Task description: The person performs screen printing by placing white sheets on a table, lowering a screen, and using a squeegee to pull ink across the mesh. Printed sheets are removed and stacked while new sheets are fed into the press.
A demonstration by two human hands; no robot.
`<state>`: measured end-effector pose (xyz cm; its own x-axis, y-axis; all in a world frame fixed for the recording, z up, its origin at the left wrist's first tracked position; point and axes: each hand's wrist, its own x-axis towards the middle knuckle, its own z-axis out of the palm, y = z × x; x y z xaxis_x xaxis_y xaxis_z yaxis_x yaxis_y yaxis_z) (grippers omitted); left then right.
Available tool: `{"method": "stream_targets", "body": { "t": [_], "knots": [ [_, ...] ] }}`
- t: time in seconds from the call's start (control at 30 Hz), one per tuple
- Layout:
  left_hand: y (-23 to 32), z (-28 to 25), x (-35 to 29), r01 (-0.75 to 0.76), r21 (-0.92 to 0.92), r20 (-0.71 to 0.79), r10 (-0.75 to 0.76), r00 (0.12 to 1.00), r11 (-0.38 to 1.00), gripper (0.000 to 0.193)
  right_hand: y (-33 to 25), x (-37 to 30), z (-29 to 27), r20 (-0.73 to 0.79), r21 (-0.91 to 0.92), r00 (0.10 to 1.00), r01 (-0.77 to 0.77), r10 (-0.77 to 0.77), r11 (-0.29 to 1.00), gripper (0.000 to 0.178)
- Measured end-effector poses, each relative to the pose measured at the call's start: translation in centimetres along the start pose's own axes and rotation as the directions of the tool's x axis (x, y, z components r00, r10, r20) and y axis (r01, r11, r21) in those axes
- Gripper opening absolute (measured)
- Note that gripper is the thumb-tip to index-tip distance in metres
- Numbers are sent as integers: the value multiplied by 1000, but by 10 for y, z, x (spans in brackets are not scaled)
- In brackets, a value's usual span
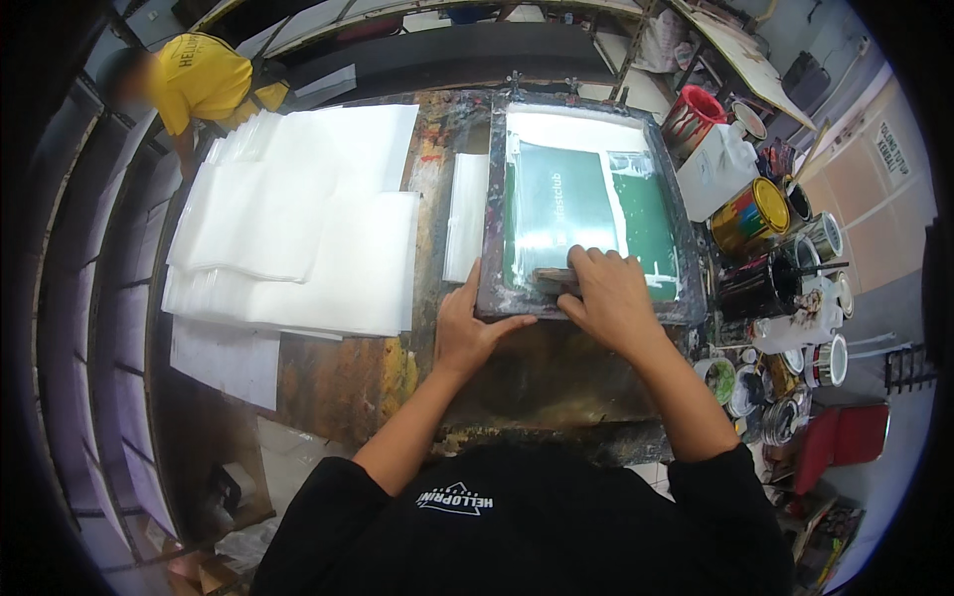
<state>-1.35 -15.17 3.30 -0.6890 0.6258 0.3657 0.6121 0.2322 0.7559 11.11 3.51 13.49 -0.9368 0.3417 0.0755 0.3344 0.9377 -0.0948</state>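
Observation:
A dark-edged printing screen point(676, 189) lies on the stained worktable, its green mesh point(651, 233) smeared with white ink point(571, 127) along the far end and in a streak down the middle. At the near end of the mesh, my right hand point(614, 298) is closed around a squeegee point(552, 275), most of which the fingers hide. My left hand point(465, 333) rests against the screen's near left corner, thumb and forefinger stretched apart along its two edges. Beside the screen's left edge lies a small white stack point(465, 214).
Large piles of white sheets or flat bags point(298, 238) cover the table's left part. Ink cans point(760, 209), a white jug point(715, 169) and a red bucket point(693, 114) crowd the right side. A person in yellow point(204, 79) bends at the far left, near racks point(129, 268).

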Motion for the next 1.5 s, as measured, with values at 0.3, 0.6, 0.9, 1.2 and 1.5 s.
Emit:
{"method": "stream_targets", "body": {
  "t": [0.3, 0.6, 0.9, 1.2, 1.5],
  "knots": [
    [71, -28, 76, -112, -383, -234, 21, 972, 917, 69, 4, 68, -100, -691, -130, 707, 84, -151, 988, 53],
    [-25, -20, 42, 252, 429, -12, -274, 962, 867, 39, 13, 112, -160, -634, 36, 773, 51, -17, 998, 74],
    [-33, -22, 46, 332, 407, 87, -398, 913, 851, 33, 9, 112, -165, -624, 94, 781, 41, 27, 995, 77],
    [-26, -11, 75, 119, 404, -65, -101, 993, 907, 36, 16, 112, -149, -648, 3, 759, 82, -61, 997, 73],
    [-51, 8, 100, 254, 503, -12, -287, 958, 826, 32, 21, 119, -150, -670, -8, 738, 99, -79, 995, 75]
  ]
}}
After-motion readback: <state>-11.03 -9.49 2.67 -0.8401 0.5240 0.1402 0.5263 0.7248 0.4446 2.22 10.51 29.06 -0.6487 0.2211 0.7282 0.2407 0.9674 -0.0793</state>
